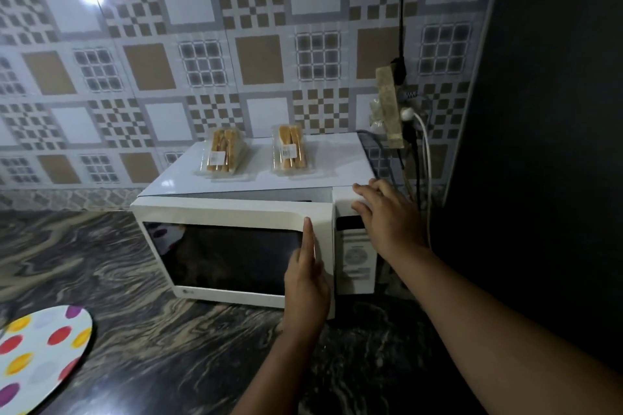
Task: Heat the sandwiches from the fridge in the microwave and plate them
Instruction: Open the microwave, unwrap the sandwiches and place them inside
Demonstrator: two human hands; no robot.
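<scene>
We take the white microwave oven (256,239), standing on the dark marbled countertop (141,340), as our landmark. Its dark-glass door (232,249) stands slightly ajar, the right edge swung out from the body. Our left hand (308,283) lies along that right edge with the fingers straight, one fingertip reaching up to the door's top corner; we cannot tell whether anything curls behind the edge, so it looks like a flat press or pull, not a closed grip. Our right hand (381,209) rests with spread, relaxed fingers on the microwave's top right corner, above the control panel (355,256), holding nothing and seemingly bracing the box.

The two clear-plastic packs of sandwiches, one to the left (222,153) and one to the right (291,152), stand on the microwave's roof toward its back, apart from each other and from both hands. A round white plate with coloured dots (40,357) lies on the counter well left of and in front of the microwave.

We judge the door is being opened for loading. A sharp tug could shift the microwave and topple the packs off its roof; the wall cables (418,152) just right of the microwave might snag our right arm. Heating sealed plastic packs could also warp them.
</scene>
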